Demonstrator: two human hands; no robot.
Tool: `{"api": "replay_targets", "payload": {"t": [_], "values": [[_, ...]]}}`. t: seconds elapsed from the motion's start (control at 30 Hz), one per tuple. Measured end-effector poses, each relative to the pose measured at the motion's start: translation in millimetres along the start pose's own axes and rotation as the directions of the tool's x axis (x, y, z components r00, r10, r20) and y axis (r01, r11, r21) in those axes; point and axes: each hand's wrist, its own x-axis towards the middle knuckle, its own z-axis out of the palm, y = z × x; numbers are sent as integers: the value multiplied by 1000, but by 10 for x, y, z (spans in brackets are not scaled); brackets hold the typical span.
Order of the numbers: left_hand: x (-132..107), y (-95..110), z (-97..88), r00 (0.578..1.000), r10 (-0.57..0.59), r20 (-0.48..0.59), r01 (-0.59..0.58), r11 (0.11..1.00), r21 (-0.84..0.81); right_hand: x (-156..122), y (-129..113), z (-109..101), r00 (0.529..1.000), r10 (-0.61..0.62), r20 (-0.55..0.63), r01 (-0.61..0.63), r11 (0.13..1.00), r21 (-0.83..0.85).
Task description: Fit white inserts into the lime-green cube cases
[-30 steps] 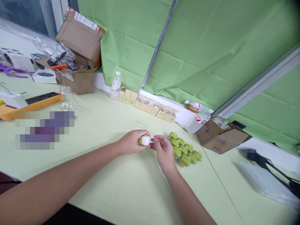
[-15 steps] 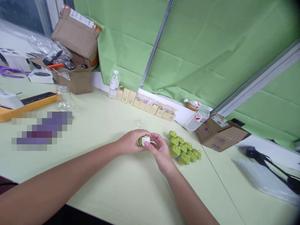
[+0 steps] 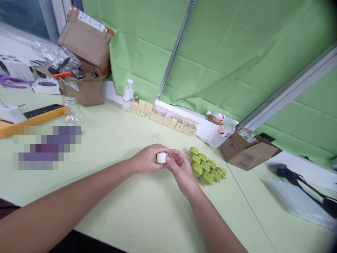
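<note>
My left hand (image 3: pixel 146 159) is closed around a small green case with a white face (image 3: pixel 161 157), held just above the pale green table (image 3: pixel 131 211). My right hand (image 3: pixel 180 168) pinches the same case from the right side, fingers curled against it. Just right of my hands lies a cluster of several matching green cases (image 3: pixel 206 166) in two rows on the table.
A row of small tan boxes (image 3: pixel 163 117) lines the back wall beside a water bottle (image 3: pixel 128 95). Cardboard boxes stand at back left (image 3: pixel 84 52) and right (image 3: pixel 247 149). A glass jar (image 3: pixel 71 111), a yellow device (image 3: pixel 31 117) and a plastic sheet (image 3: pixel 302 207) lie around.
My right hand has closed in from the right onto the case held by my left hand. The case has turned, its white face now showing more squarely.
</note>
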Motion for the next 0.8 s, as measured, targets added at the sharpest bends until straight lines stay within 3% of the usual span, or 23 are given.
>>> {"api": "replay_targets", "payload": {"t": [0.23, 0.47, 0.8], "values": [[-1, -5, -5, 1000, -3, -11, 3, 1000, 15, 3, 7, -2, 1000, 13, 4, -13, 1000, 4], [-5, -10, -15, 999, 6, 32, -9, 997, 74, 14, 32, 27, 991, -128, 29, 130, 978, -164], [-10, -28, -9, 1000, -8, -5, 9, 998, 62, 1, 18, -31, 999, 9, 42, -9, 1000, 1]]}}
